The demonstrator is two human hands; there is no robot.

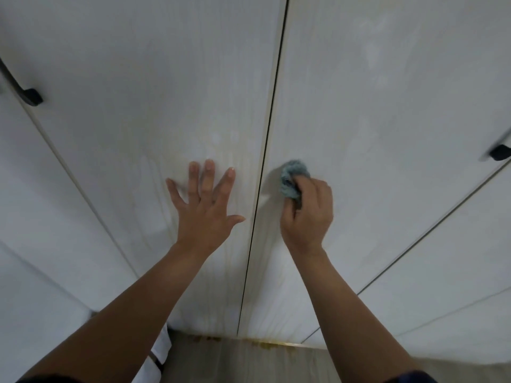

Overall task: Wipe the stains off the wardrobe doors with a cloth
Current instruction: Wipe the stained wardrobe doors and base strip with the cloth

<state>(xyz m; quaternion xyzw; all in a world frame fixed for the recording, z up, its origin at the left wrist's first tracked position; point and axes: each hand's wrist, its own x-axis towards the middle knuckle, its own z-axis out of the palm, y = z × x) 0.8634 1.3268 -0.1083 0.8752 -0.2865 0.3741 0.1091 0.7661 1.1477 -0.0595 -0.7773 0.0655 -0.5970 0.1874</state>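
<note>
Two white wardrobe doors are seen from close up. The left door (132, 100) and the right door (387, 128) are parted by a thin dark gap (266, 150) that runs down the middle of the view.

The left grip (204, 208), a bare hand, is laid flat on the left door just beside the gap. Its fingers (210, 172) are held straight and spread, the thumb is pointed toward the gap, and nothing is held in it.

The right grip (307, 214) is closed round a crumpled blue-grey cloth (293, 178). The cloth is bunched between the curled fingers and thumb and pressed against the right door, just to the right of the gap and about level with the left fingertips. A soft shadow is cast by the cloth toward the gap.

Faint yellowish streaks (229, 286) are seen running down the left door below the left grip, and pale cloudy smears (373, 42) are seen high on the right door. A black left handle (31, 96) is fixed at the far left edge of the view, and a black right handle (499, 152) at the far right.

Below the doors a grey floor (249, 366) is shown, with small yellow-brown spots (265, 345) lying along the foot of the doors. What the white item (159, 352) at the lower left is cannot be told.
</note>
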